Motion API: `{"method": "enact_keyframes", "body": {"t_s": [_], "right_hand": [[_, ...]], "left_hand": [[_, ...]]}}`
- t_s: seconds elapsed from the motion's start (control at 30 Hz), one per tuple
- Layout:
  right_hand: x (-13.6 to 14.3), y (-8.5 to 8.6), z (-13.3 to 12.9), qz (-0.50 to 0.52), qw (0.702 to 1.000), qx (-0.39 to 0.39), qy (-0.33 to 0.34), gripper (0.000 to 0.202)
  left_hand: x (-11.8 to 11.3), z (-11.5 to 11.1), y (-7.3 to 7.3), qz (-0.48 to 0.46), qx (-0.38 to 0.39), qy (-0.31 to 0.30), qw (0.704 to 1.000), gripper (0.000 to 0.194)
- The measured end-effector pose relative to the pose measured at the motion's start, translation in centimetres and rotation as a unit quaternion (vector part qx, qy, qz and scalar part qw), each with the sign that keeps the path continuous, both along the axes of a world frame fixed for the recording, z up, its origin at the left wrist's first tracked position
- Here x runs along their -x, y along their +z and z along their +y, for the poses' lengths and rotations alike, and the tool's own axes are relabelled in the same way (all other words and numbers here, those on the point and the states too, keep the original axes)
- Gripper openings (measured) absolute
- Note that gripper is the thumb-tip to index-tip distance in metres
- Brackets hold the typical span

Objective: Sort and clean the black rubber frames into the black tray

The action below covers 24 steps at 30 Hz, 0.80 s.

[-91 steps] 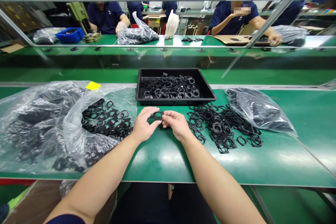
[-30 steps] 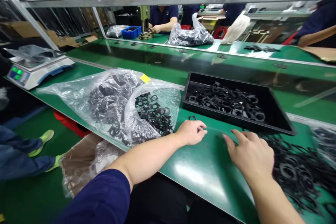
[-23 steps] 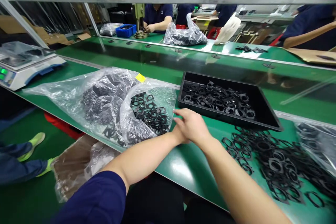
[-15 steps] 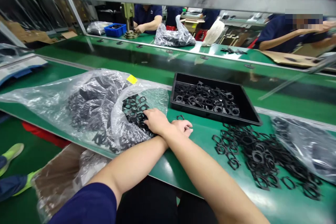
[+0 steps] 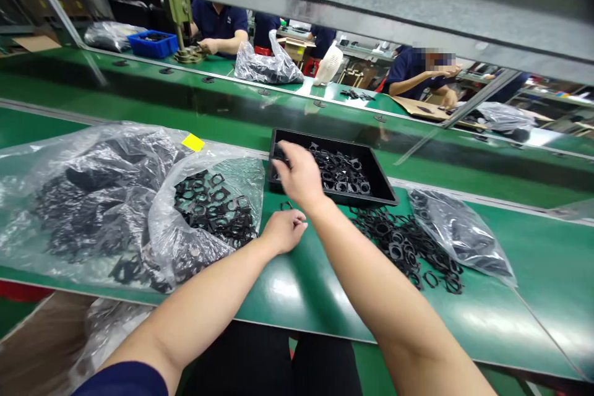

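Observation:
My left hand (image 5: 284, 231) rests low over the green table, fingers curled together; whatever is in them, if anything, is hidden. Just beyond it lies a black ring-shaped part (image 5: 286, 205). My right hand (image 5: 301, 174) is raised in front of the left end of a black tray (image 5: 387, 189), thumb and fingers apart, slightly blurred, with nothing visible in it. Inside the tray are many black plastic parts (image 5: 341, 167) with round holes. Left of my hands, a clear plastic bag (image 5: 162, 223) lies with its mouth spread, showing similar black parts (image 5: 218, 201).
To the right, loose black rings (image 5: 399, 241) are heaped beside a filled clear bag (image 5: 459, 235). A metal shelf beam (image 5: 278, 3) crosses above. Across the green bench, co-workers sit near a blue bin (image 5: 153, 43) and a press (image 5: 183, 31).
My right hand has moved from the bag's mouth up and right to the tray, uncrossing my arms. My left hand stays low near the bag. The view has shifted right.

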State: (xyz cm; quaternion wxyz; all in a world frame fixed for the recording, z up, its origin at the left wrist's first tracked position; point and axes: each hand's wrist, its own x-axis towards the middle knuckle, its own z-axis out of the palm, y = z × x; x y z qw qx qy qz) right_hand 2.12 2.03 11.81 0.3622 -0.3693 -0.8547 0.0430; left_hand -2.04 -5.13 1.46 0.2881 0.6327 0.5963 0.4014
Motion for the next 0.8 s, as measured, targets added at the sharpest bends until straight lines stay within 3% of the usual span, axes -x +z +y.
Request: {"method": "enact_keyframes", "body": {"t_s": [0.1,0.2,0.3,0.4,0.47,0.6,0.7,0.77,0.8], "right_hand": [[-4.7,-0.2,1.8,0.05,0.993,0.022,-0.104,0.038],[-9.0,-2.2,0.9,0.011,0.985,0.095,-0.144,0.025],[-12.0,-4.9,-1.4,-0.035,0.972,0.098,-0.21,0.024],[-14.0,-7.0,-3.3,-0.109,0.948,0.075,-0.289,0.028],[-14.7,-7.6,-3.8,-0.172,0.935,0.097,-0.295,0.029],[-15.5,-7.4,-3.9,-0.21,0.936,0.161,-0.231,0.028],[-16.4,-7.5,-3.4,-0.217,0.94,0.155,-0.211,0.034],[-17.2,-8.4,-2.5,-0.213,0.932,0.136,-0.259,0.035],[-17.4,-9.1,-2.0,-0.197,0.939,0.126,-0.251,0.033]], "left_hand": [[0.0,-0.5,0.6,0.021,0.016,-0.035,0.999,0.019],[0.0,-0.8,0.8,0.062,-0.03,-0.053,0.996,0.017],[0.3,-0.8,0.8,0.108,-0.093,0.006,0.99,0.019],[0.8,-0.5,0.5,0.177,-0.101,0.063,0.977,0.026],[0.9,-0.2,0.2,0.218,-0.083,0.055,0.971,0.029],[0.9,-0.3,0.5,0.232,-0.057,0.011,0.971,0.024],[1.0,-0.7,1.3,0.235,-0.038,-0.004,0.971,0.028],[1.1,-0.8,1.7,0.249,-0.027,0.0,0.968,0.037],[1.2,-0.8,1.7,0.254,-0.028,0.002,0.967,0.043]]}}
